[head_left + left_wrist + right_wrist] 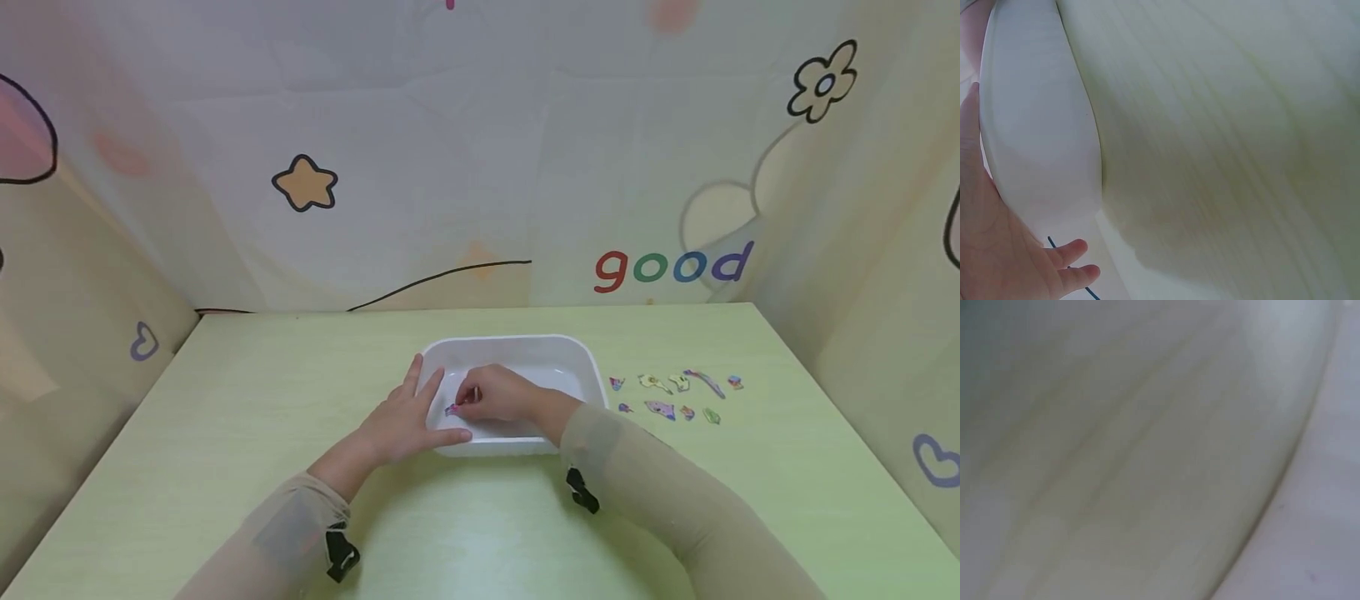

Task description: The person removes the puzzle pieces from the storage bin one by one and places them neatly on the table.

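A white tray [517,447] stands on the table, and both hands are at it. My left hand [401,425] rests against its left end with fingers spread, the thumb lying along the front rim. In the left wrist view the same hand [1004,256] shows against the outer wall of the tray [1047,119]. Inside the tray, my right hand [502,393] has thumb and fingers pinched at a small pink and purple flat piece [452,410], low over the tray floor. The right wrist view shows only the table and the tray wall [1316,519], not the hand.
Right of the tray, several small flat colourful cutouts lie in two loose rows, among them a long purple strip [705,383], a purple piece [661,409] and a green one [712,416]. A printed cloth [450,167] surrounds the pale green table [262,375] at back and sides.
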`<state>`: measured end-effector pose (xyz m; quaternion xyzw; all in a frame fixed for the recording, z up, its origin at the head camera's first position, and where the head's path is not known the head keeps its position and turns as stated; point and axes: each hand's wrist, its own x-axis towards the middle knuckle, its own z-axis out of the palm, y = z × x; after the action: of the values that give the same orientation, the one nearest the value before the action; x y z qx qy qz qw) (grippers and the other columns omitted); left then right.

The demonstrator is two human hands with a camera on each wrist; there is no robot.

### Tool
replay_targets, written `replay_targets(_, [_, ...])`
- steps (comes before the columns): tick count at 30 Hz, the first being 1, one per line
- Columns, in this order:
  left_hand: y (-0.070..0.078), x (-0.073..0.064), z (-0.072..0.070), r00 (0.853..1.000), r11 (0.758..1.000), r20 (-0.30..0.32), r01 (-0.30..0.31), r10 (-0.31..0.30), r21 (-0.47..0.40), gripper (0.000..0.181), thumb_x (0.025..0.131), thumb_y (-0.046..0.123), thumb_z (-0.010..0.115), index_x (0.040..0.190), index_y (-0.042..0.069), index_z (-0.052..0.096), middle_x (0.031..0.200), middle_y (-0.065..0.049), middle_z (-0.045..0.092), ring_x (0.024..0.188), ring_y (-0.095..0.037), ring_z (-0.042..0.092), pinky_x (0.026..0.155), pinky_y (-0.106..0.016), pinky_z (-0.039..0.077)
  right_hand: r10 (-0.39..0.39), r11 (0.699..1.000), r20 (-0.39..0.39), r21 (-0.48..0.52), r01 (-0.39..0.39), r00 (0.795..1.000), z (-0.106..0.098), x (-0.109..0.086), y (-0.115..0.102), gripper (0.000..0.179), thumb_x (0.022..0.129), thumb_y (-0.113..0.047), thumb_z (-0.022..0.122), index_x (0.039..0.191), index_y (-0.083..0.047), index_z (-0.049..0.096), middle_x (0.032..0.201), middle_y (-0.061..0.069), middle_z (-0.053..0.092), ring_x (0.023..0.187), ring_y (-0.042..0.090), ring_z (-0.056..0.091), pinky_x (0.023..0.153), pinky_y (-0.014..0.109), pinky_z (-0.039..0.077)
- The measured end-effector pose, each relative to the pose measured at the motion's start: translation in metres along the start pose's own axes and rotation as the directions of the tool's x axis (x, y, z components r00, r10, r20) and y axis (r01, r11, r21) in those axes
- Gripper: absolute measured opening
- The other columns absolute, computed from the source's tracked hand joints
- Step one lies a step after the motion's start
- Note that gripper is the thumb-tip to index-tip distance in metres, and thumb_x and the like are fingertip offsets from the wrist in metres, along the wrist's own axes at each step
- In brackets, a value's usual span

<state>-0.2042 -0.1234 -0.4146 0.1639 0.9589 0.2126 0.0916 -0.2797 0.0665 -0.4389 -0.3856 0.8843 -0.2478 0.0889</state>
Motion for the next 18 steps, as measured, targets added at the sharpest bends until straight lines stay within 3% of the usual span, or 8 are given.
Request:
replay_targets(7, [0.001, 0.003, 0.003, 1.0, 1.0, -0.008, 0.008, -0.008, 0.018, 0.107, 0.071, 0.079, 0.051, 0.151, 0.019, 0.014, 0.155, -0.011, -0.01, 0.13, -0.045, 0.03, 0.098, -0.056, 0.033, 0.058, 0.996, -0.098, 0.068, -0.052, 0.993, -0.017, -0.015, 0.004, 0.008, 0.083, -0.018, 0.072, 0.089, -0.013, 0.073, 0.074, -0.008, 0.058, 0.069, 0.011, 0.05, 0.063, 0.023, 0.045])
replay_targets(18, [0.001, 0.002, 0.002, 0.998, 0.998, 0.012, 0.058, -0.058, 0.013, 0.106, 0.071, 0.077, 0.053, 0.151, 0.021, 0.013, 0.155, -0.007, -0.012, 0.132, -0.043, 0.027, 0.098, -0.058, 0.033, 0.069, 0.995, -0.133, 0.083, -0.059, 0.989, -0.039, -0.057, 0.004, 0.009, 0.082, -0.016, 0.072, 0.091, -0.013, 0.072, 0.076, -0.008, 0.057, 0.068, 0.012, 0.049, 0.06, 0.023, 0.044])
